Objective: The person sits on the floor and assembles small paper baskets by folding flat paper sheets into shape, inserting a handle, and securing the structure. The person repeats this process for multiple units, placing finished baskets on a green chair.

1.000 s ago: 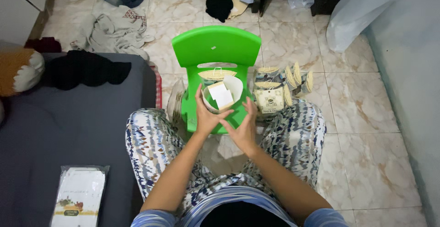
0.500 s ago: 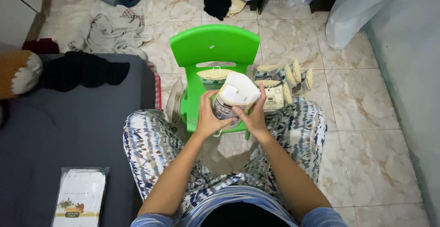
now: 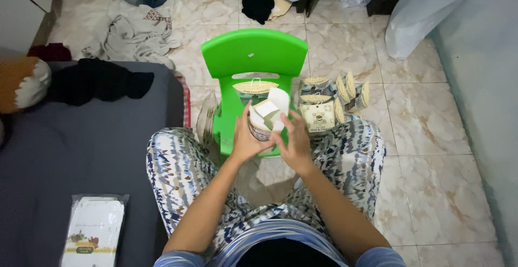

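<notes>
I sit with patterned trousers in front of a small green plastic chair [image 3: 253, 54]. My left hand [image 3: 246, 140] grips a small white carton [image 3: 265, 117] from the left, its top flaps standing open. My right hand [image 3: 293, 140] touches the carton's right side with its fingers spread against it. The carton is held just above the chair seat. A flat cream packet with a wire handle [image 3: 255, 87] lies on the seat behind it.
Several cream packets [image 3: 329, 102] stand on the tiled floor right of the chair. A grey mattress [image 3: 70, 153] lies to my left with a wrapped stack of flat cartons [image 3: 93, 232] and black cloth [image 3: 100, 81]. Clothes [image 3: 132, 35] litter the floor beyond.
The carton went from lying on the seat to being lifted in both hands, and now its flaps are folded open while the hands have shifted slightly lower.
</notes>
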